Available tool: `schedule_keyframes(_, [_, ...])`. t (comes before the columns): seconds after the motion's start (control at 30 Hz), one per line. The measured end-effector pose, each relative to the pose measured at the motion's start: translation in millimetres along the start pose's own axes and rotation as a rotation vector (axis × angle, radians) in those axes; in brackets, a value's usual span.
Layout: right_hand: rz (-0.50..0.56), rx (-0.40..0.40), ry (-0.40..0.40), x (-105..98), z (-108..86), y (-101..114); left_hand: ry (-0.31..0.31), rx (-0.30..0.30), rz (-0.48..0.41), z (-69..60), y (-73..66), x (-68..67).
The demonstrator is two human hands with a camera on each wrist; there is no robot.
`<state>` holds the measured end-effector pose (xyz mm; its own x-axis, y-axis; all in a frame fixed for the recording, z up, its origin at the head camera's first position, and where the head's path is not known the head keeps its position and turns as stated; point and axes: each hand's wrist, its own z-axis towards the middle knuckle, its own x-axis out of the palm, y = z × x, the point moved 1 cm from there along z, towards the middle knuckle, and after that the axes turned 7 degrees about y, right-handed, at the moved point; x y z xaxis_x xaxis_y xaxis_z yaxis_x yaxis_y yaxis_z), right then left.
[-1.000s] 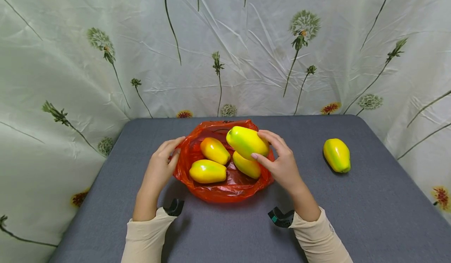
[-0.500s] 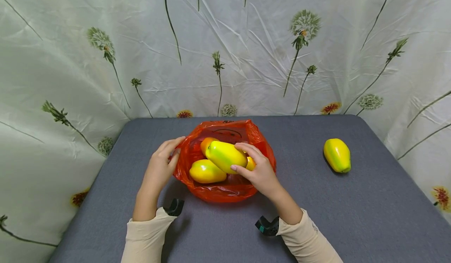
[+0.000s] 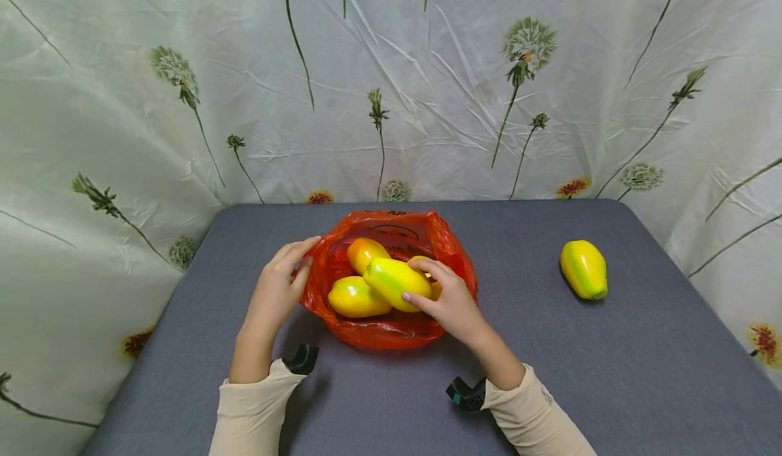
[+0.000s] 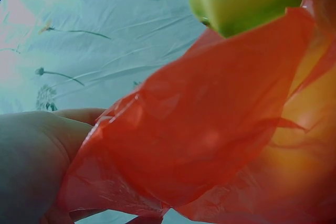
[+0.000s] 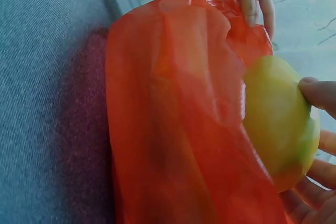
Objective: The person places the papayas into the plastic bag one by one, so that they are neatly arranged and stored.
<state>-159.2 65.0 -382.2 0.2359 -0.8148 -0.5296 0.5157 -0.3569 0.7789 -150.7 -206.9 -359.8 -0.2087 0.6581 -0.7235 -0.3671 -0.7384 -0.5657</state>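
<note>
An opened red plastic bag [image 3: 379,336] stands on the table, its rim held at the left side between the thumb and fingers of my left hand [image 3: 277,286]. My right hand [image 3: 455,307] grips a yellow-green papaya [image 3: 396,281] by its right end, within the bag's mouth. Under and around it lie a yellow papaya [image 3: 354,298] and an orange-yellow papaya [image 3: 365,252]; another is mostly hidden behind my right fingers. In the right wrist view, thumb and fingers wrap the held papaya [image 5: 278,119] beside the bag's edge. The left wrist view shows red film [image 4: 199,140] over much of the frame.
A single yellow-green papaya [image 3: 584,270] lies on the grey table [image 3: 660,361] to the right of the bag. Behind the table hangs a pale curtain [image 3: 440,103] printed with flowers.
My right hand has moved left and down with the papaya, from over the bag's right side to its middle, just above the other papayas. The left hand stays at the rim.
</note>
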Motion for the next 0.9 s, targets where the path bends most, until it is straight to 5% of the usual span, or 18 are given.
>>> schedule_keyframes(0.6, [-0.241,0.154,0.069,0.2,-2.8,-11.9,-0.016,0.007,0.01,0.1,-0.5,-0.7])
schedule_keyframes(0.9, [-0.226,0.133,0.091,-0.7,-2.0,-11.0,-0.008,0.001,0.009,-0.3,-0.1,0.1])
